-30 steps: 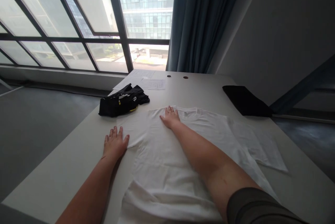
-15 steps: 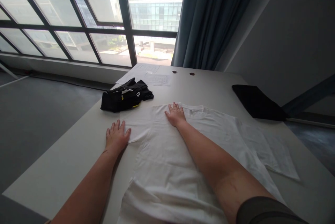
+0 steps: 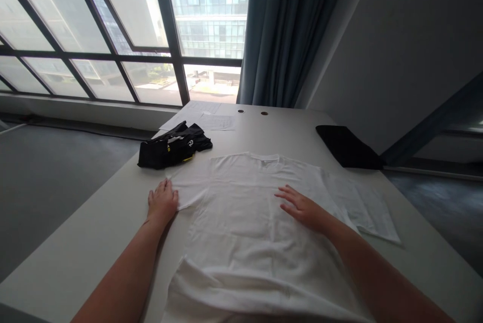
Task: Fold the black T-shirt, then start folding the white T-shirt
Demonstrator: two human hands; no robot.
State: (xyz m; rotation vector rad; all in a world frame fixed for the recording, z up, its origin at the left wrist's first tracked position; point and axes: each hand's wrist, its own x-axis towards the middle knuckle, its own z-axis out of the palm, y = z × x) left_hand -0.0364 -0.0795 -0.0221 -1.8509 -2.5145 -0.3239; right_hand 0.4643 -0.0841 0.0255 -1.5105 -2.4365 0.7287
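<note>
A white T-shirt (image 3: 241, 212) lies spread on the table, its neckline toward the window and both sleeves out to the sides. The near, lower part is rumpled and partly folded. My left hand (image 3: 163, 201) rests flat at the end of the left sleeve, fingers stretched forward. Over the right side of the shirt's chest is my right hand (image 3: 300, 207), its fingers spread and pointing left. Nothing is held in it; whether it touches the cloth I cannot tell.
A crumpled black garment (image 3: 175, 144) sits beyond my left hand. Printed papers (image 3: 215, 122) lie at the far left of the white table (image 3: 287, 132), near two round holes. A flat black item (image 3: 347, 147) lies at the right edge. Behind are a window and a blue curtain (image 3: 287, 31).
My right hand has left the shirt's left shoulder area and come right and nearer, over the chest. My left hand stays at the sleeve. The view has turned slightly right.
</note>
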